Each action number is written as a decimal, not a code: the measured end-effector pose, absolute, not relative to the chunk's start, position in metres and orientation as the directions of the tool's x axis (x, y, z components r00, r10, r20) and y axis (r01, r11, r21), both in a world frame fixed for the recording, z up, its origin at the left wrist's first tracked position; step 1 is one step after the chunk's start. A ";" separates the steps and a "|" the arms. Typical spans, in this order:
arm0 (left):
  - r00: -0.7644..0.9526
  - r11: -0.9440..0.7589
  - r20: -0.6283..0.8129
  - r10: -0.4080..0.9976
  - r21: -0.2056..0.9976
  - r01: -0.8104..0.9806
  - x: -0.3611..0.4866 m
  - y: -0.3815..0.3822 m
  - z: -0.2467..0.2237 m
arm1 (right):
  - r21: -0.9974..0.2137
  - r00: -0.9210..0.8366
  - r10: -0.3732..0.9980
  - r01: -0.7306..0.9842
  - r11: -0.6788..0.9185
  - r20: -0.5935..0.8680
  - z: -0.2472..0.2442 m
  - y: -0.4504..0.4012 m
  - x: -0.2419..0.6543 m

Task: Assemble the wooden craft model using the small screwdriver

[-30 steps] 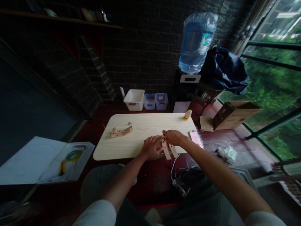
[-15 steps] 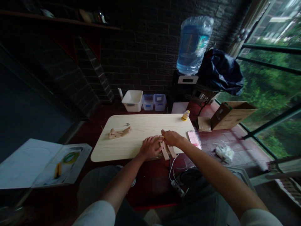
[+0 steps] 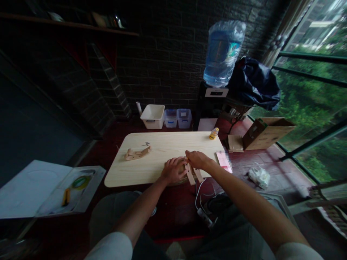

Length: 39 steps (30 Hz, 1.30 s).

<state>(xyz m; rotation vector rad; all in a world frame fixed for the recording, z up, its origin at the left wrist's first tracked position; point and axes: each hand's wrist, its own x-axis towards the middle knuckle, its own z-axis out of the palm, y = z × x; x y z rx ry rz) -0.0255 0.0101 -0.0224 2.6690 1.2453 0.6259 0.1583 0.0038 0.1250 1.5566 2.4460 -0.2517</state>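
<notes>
My left hand (image 3: 173, 170) lies over a wooden assembly (image 3: 190, 176) at the table's front edge and holds it there, fingers bent over its top. Two light wooden bars of this assembly, with dark holes, stick out toward me past the edge. My right hand (image 3: 197, 160) is closed just above the bars, close to my left fingertips. A small yellowish bit shows by its fingers, but what it grips is mostly hidden. Apart from both hands, another wooden piece (image 3: 137, 154) made of joined bars lies on the left of the table (image 3: 162, 142).
Small dark metal tools (image 3: 145, 144) lie behind the left wooden piece. A yellow-capped bottle (image 3: 214, 133) stands at the back right corner, and a phone (image 3: 223, 161) lies at the right edge. A white open case (image 3: 89, 195) is at the left; a white cable (image 3: 199, 195) hangs below the table.
Almost nothing differs. My right hand has shifted very slightly at the wooden assembly, while my left hand stays in place on it.
</notes>
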 end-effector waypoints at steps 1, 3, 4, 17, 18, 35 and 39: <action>0.575 -0.652 0.312 0.756 0.287 0.702 -0.026 0.010 -0.022 | -0.025 -0.407 0.867 0.908 0.418 -0.286 0.126 0.004 0.159; 0.576 -0.652 0.310 0.757 0.287 0.702 -0.025 0.009 -0.022 | -0.027 -0.409 0.866 0.907 0.419 -0.289 0.129 0.002 0.159; 0.575 -0.650 0.309 0.758 0.286 0.704 -0.025 0.009 -0.022 | -0.025 -0.410 0.865 0.906 0.422 -0.290 0.131 0.002 0.160; 0.579 -0.648 0.292 0.761 0.297 0.702 -0.024 0.012 -0.022 | 0.016 -0.411 0.859 0.900 0.436 -0.306 0.132 0.006 0.154; 0.579 -0.647 0.291 0.762 0.299 0.701 -0.024 0.012 -0.022 | 0.017 -0.408 0.860 0.901 0.434 -0.307 0.131 0.006 0.154; 0.573 -0.652 0.317 0.756 0.289 0.701 -0.027 0.009 -0.022 | 0.052 -0.434 0.856 0.884 0.465 -0.281 0.128 0.003 0.160; 0.575 -0.653 0.313 0.755 0.293 0.698 -0.027 0.010 -0.022 | 0.054 -0.444 0.849 0.877 0.477 -0.287 0.121 0.005 0.156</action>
